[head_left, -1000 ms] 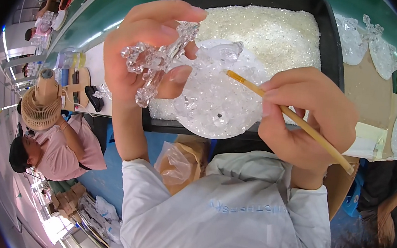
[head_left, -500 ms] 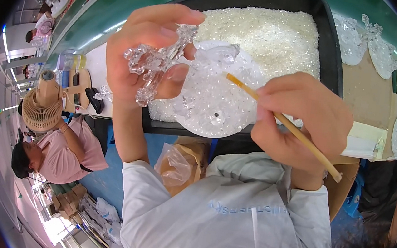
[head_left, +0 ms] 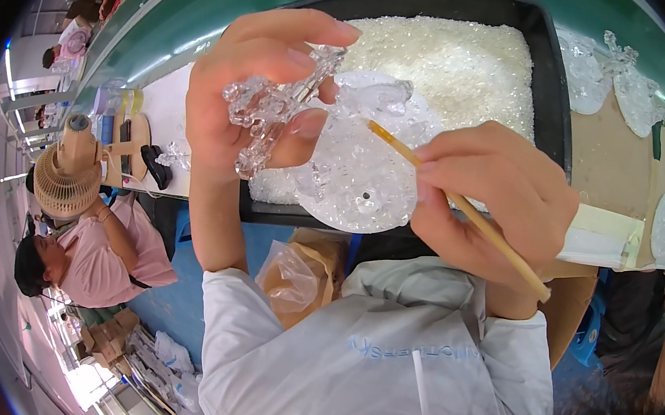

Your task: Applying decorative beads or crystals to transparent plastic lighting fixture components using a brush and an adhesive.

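Note:
My left hand is closed on a clear, knobbly, branch-shaped ornament, gripped between thumb and fingers. Just beyond it is a round clear disc with a small dark hole and glittering grains on it. Whether the ornament and disc are joined, I cannot tell. In a pen-like hold, my right hand has a slim wooden-handled brush. Its yellowish tip points at the disc's upper part; contact is unclear. Underneath, a black tray holds white, sparkling granules.
Several similar clear pieces rest on cardboard at right. A tan fan and a person in pink are at left. On the bench's left end sits a small black object. A paper bag with plastic lies below the tray.
My left hand and the ornament have shifted slightly right. The brush and my right hand have moved a little left, and the disc appears slightly turned.

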`<action>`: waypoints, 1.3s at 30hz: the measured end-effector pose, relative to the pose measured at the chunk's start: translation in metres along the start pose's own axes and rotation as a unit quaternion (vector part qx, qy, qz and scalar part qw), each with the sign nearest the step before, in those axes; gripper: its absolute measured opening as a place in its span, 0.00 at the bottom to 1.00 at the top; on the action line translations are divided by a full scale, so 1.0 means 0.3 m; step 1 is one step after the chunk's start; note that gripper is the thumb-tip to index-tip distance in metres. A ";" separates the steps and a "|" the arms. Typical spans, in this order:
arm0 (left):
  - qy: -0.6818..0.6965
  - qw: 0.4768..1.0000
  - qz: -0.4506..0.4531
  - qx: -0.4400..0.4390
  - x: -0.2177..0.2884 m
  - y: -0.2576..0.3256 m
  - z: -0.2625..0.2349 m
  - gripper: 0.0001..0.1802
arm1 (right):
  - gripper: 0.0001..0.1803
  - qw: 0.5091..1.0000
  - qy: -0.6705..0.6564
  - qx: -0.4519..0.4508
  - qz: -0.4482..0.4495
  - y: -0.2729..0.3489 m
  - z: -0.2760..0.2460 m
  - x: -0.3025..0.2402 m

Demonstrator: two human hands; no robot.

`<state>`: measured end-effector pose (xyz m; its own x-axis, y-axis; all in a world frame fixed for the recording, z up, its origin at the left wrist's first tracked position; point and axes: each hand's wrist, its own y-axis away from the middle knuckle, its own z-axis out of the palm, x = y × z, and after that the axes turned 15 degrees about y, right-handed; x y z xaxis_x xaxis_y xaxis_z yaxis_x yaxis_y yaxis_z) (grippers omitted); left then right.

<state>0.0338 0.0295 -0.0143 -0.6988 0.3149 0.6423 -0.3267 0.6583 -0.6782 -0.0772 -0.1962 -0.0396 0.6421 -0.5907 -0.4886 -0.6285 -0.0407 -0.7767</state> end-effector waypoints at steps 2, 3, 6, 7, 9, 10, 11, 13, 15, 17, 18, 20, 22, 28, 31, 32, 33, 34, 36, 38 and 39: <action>-0.008 1.000 0.000 0.007 0.001 0.000 0.009 0.23 | 0.12 1.000 0.008 0.007 0.008 0.002 -0.016 -0.003; -0.009 1.000 -0.007 0.009 0.008 0.000 0.011 0.23 | 0.12 1.000 0.012 0.014 0.018 0.003 -0.023 -0.007; 0.014 0.999 -0.007 0.034 0.007 -0.002 0.033 0.20 | 0.12 1.000 0.017 0.007 0.020 0.006 -0.026 -0.003; 0.040 0.998 -0.001 0.056 0.002 -0.003 0.041 0.18 | 0.12 1.000 0.020 0.007 0.019 0.005 -0.026 -0.002; 0.030 0.998 0.001 0.054 0.004 -0.008 0.046 0.19 | 0.12 1.000 0.013 0.019 0.021 0.003 -0.029 -0.002; 0.019 0.998 0.002 0.053 0.007 -0.010 0.048 0.19 | 0.12 0.999 0.014 0.021 0.019 0.005 -0.032 -0.003; 0.019 0.998 0.004 0.051 0.010 -0.010 0.050 0.19 | 0.12 0.999 0.022 0.015 0.019 0.008 -0.036 -0.005; -0.006 0.999 -0.005 0.052 0.010 -0.002 0.052 0.19 | 0.12 0.999 0.033 0.011 0.017 0.010 -0.036 0.001; -0.020 0.999 -0.004 0.044 0.016 -0.005 0.046 0.19 | 0.12 0.999 0.030 -0.003 0.016 0.005 -0.036 0.006; -0.034 0.999 -0.003 0.036 0.025 -0.010 0.049 0.19 | 0.10 0.999 0.015 0.015 0.030 0.012 -0.053 -0.002; -0.061 0.997 0.011 0.040 0.030 -0.006 0.050 0.20 | 0.09 0.999 -0.005 0.030 0.043 0.017 -0.058 -0.006; -0.098 0.993 0.044 0.051 0.040 0.002 0.047 0.19 | 0.08 0.995 -0.017 0.081 0.047 0.037 -0.061 -0.004; -0.082 0.994 0.065 0.025 0.049 0.002 0.033 0.17 | 0.11 0.984 -0.073 0.132 0.094 0.051 -0.101 -0.017; 0.024 0.991 0.096 -0.086 0.092 -0.039 0.034 0.10 | 0.13 0.981 -0.098 0.113 0.121 0.056 -0.106 -0.004; 0.012 0.988 0.098 -0.123 0.099 -0.053 0.036 0.09 | 0.13 0.984 -0.120 0.076 0.107 0.053 -0.094 0.007; -0.004 0.988 0.074 -0.133 0.117 -0.068 0.033 0.09 | 0.13 0.984 -0.133 0.061 0.100 0.052 -0.088 0.011; -0.002 0.988 0.072 -0.133 0.142 -0.072 0.023 0.09 | 0.13 0.984 -0.133 0.061 0.103 0.050 -0.085 0.012; -0.019 0.984 0.036 -0.174 0.169 -0.071 0.008 0.11 | 0.12 0.984 -0.142 0.049 0.095 0.047 -0.082 0.012; -0.034 0.976 -0.002 -0.215 0.177 -0.080 0.003 0.13 | 0.12 0.984 -0.151 0.037 0.089 0.044 -0.075 0.015; -0.051 0.981 0.032 -0.183 0.166 -0.095 0.016 0.08 | 0.10 0.994 -0.092 0.036 0.054 0.043 -0.071 0.021; -0.051 0.981 0.028 -0.183 0.168 -0.094 0.014 0.08 | 0.10 0.993 -0.095 0.035 0.056 0.042 -0.068 0.026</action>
<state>0.0050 0.0240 0.0358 -0.7757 0.3000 0.5551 -0.0475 0.8495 -0.5255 -0.0892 -0.2178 -0.0451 0.6462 -0.4248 -0.6340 -0.6719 0.0771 -0.7366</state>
